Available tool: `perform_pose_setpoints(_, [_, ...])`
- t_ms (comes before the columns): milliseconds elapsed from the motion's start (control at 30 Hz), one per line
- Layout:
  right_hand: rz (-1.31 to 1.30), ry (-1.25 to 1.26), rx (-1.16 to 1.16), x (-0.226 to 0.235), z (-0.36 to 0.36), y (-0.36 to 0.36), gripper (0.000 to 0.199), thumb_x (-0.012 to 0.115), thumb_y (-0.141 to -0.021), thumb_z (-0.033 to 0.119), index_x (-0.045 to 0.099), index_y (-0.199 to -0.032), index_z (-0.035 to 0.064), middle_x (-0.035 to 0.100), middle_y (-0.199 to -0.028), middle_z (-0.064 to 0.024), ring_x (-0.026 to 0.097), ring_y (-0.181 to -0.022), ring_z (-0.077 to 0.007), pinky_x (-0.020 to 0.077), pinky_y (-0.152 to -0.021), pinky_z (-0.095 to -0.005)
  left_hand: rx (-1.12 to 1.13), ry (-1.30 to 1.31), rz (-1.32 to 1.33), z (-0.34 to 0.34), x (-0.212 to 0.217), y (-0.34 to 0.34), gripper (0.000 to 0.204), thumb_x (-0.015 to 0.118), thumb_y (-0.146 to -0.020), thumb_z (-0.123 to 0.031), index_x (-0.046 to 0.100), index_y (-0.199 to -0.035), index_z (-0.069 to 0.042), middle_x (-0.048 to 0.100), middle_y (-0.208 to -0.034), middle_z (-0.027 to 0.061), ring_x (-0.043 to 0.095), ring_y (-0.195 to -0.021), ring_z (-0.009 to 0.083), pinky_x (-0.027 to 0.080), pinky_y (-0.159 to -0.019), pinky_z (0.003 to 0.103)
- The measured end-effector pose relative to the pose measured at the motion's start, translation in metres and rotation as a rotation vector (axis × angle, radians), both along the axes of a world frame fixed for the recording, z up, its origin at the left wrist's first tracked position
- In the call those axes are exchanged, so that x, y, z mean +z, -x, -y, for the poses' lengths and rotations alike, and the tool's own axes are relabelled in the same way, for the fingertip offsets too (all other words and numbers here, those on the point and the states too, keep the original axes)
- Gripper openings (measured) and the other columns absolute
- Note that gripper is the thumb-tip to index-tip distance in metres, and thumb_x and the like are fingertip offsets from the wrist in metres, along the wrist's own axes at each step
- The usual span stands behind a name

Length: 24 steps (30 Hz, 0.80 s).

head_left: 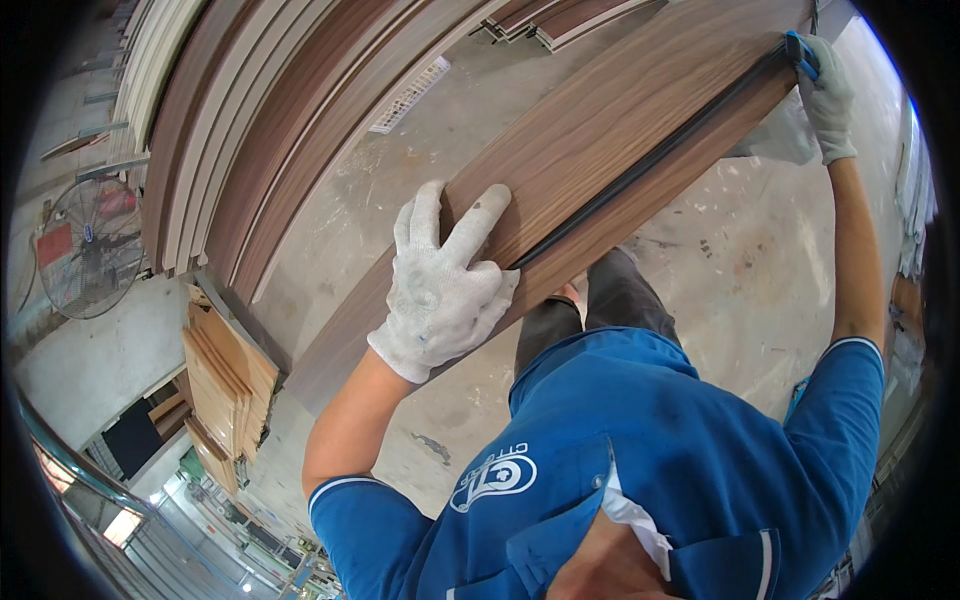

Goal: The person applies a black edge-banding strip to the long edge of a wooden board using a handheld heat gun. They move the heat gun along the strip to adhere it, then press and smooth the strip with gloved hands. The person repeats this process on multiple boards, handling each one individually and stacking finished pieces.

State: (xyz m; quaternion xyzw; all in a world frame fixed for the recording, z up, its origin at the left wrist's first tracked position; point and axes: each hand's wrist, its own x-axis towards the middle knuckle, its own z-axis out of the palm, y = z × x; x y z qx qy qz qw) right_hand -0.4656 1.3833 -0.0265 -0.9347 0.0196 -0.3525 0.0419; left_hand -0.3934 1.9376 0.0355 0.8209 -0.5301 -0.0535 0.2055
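Note:
A long wood-grain board (590, 130) slants across the view in front of me, from the lower left to the upper right. A thin black strip (650, 165) runs lengthwise along it, nearer its close edge. My left hand (440, 280), in a pale glove, lies on the board with fingers spread, beside the strip's left end. At the upper right, my gloved right hand (827, 100) is closed around a blue-and-black hand tool (799, 56) at the other end of the strip. Whether tool and strip are one piece I cannot tell.
Long brown and white panels (290, 110) stand side by side at the upper left. Beyond them is a fan (88, 245). Brown sheets (220, 385) lean at the left, and a white perforated piece (410, 95) lies on the concrete floor (760, 240). More profiles (575, 20) lie at the top.

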Motion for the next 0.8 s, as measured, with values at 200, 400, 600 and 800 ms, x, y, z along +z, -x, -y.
perform_pose_setpoints(200, [-0.045,-0.046,0.005,-0.009,0.014,0.006,0.039,0.070,-0.088,-0.003,0.067,-0.125,0.0083,0.070,-0.116,-0.0103,0.069,-0.105,-0.0279,0.0552,-0.092,-0.0354,-0.022,0.016,0.042,0.030,0.001,-0.004,0.027,0.080,-0.072,-0.017,0.061,-0.062,0.000,0.054,-0.146,0.0222,0.044,-0.126,0.0565,0.041,-0.098,0.065])
perform_pose_setpoints(400, [-0.031,-0.063,-0.051,-0.010,0.013,0.006,0.044,0.069,-0.085,-0.007,0.066,-0.127,0.0083,0.070,-0.117,-0.0109,0.069,-0.107,-0.0272,0.0548,-0.093,-0.0353,-0.048,0.024,0.029,0.063,-0.002,-0.012,0.029,0.081,-0.074,-0.017,0.060,-0.063,0.000,0.052,-0.150,0.0234,0.043,-0.129,0.0591,0.039,-0.101,0.067])
perform_pose_setpoints(600, [0.055,0.093,-0.031,0.019,-0.026,-0.007,0.010,0.068,-0.081,0.008,0.068,-0.091,0.0077,0.066,-0.083,-0.0112,0.065,-0.073,-0.0296,0.0499,-0.065,-0.0391,-0.075,0.031,0.032,0.094,-0.003,-0.018,0.027,0.080,-0.075,-0.016,0.062,-0.065,0.001,0.052,-0.150,0.0238,0.044,-0.128,0.0593,0.039,-0.101,0.066])
perform_pose_setpoints(800, [-0.010,0.034,-0.040,0.016,-0.018,-0.003,0.035,0.069,-0.079,-0.002,0.069,-0.111,0.0112,0.070,-0.103,-0.0091,0.068,-0.095,-0.0285,0.0527,-0.084,-0.0381,-0.086,0.028,0.046,0.127,-0.001,-0.023,0.027,0.080,-0.077,-0.016,0.062,-0.066,0.000,0.052,-0.150,0.0237,0.044,-0.129,0.0591,0.039,-0.102,0.065])
